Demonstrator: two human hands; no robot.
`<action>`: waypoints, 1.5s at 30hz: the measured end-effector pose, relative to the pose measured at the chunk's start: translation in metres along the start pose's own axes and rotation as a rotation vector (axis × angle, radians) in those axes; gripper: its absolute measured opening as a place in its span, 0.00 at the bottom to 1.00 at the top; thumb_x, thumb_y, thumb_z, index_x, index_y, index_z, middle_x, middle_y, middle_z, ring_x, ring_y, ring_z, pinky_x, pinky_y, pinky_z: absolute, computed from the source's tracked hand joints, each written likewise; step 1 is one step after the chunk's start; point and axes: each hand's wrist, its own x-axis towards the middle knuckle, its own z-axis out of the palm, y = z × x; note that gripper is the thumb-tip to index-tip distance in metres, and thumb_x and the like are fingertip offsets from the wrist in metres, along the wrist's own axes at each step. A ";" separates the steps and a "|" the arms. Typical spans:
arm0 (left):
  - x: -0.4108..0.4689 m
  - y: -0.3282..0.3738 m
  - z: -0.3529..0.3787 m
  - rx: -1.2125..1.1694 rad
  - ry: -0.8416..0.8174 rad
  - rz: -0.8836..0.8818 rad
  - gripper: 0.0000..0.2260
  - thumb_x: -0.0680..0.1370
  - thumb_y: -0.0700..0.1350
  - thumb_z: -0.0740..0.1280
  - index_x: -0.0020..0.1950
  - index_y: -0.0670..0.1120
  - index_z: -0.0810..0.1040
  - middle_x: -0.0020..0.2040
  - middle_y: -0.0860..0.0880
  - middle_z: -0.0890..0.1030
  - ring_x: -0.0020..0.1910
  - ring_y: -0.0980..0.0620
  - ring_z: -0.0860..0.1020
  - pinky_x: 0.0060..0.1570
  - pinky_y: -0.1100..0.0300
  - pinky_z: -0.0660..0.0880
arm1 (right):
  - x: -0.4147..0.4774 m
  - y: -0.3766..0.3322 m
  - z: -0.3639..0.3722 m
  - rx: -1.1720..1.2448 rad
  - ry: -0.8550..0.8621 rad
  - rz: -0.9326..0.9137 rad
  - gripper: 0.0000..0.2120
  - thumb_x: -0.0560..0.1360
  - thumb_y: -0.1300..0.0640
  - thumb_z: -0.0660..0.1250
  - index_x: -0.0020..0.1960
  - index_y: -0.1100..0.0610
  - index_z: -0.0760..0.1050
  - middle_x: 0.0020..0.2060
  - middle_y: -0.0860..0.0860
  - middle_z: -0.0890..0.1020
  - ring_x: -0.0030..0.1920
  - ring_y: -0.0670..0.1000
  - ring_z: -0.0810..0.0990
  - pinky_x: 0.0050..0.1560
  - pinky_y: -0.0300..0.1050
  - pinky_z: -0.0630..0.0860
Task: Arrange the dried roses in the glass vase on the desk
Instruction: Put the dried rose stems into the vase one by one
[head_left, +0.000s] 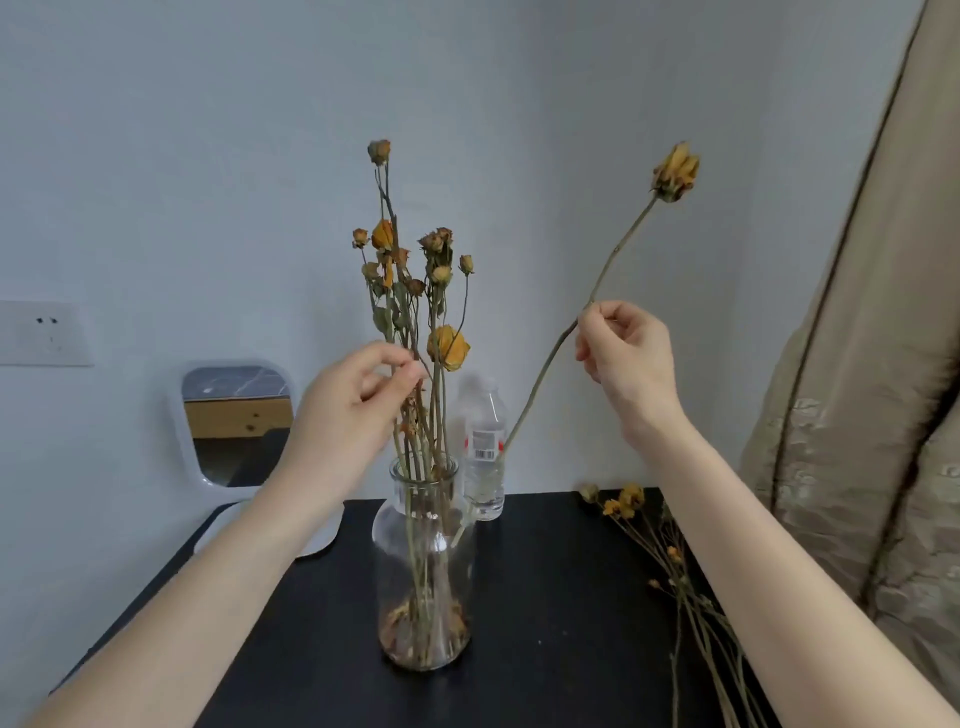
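While the left hand (371, 387) pinches stems above the vase (423, 561), the raised right hand (626, 351) pinches a single rose (675, 171)

Bottle (484, 457) cap blurred, label unreadable; loose roses (675, 555) stems cut off at bottom edge

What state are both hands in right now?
Left hand: pinching the dried rose stems standing in the glass vase.
Right hand: pinching a single dried rose by its stem.

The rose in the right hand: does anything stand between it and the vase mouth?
Yes. The roses already in the glass vase crowd its mouth; the left hand pinches their stems above it. A bottle stands behind.
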 end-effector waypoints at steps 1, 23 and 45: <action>0.008 0.003 -0.006 -0.005 0.029 0.009 0.04 0.78 0.47 0.62 0.45 0.51 0.76 0.20 0.56 0.70 0.18 0.59 0.63 0.20 0.70 0.60 | 0.002 -0.003 0.005 0.005 0.014 -0.021 0.09 0.73 0.62 0.61 0.34 0.54 0.71 0.21 0.44 0.73 0.26 0.45 0.67 0.30 0.36 0.64; 0.028 -0.045 -0.001 0.091 0.051 -0.046 0.06 0.77 0.47 0.63 0.42 0.52 0.77 0.25 0.50 0.68 0.24 0.54 0.64 0.29 0.60 0.61 | 0.003 -0.003 0.019 -0.071 -0.005 -0.097 0.06 0.71 0.62 0.62 0.37 0.56 0.72 0.21 0.45 0.72 0.23 0.42 0.68 0.32 0.38 0.66; -0.048 -0.099 0.008 0.210 0.115 -0.174 0.09 0.75 0.50 0.64 0.53 0.52 0.70 0.47 0.58 0.75 0.48 0.58 0.75 0.46 0.67 0.68 | 0.008 -0.017 0.030 0.013 0.029 -0.185 0.07 0.72 0.62 0.61 0.36 0.54 0.71 0.24 0.50 0.71 0.22 0.40 0.69 0.28 0.28 0.66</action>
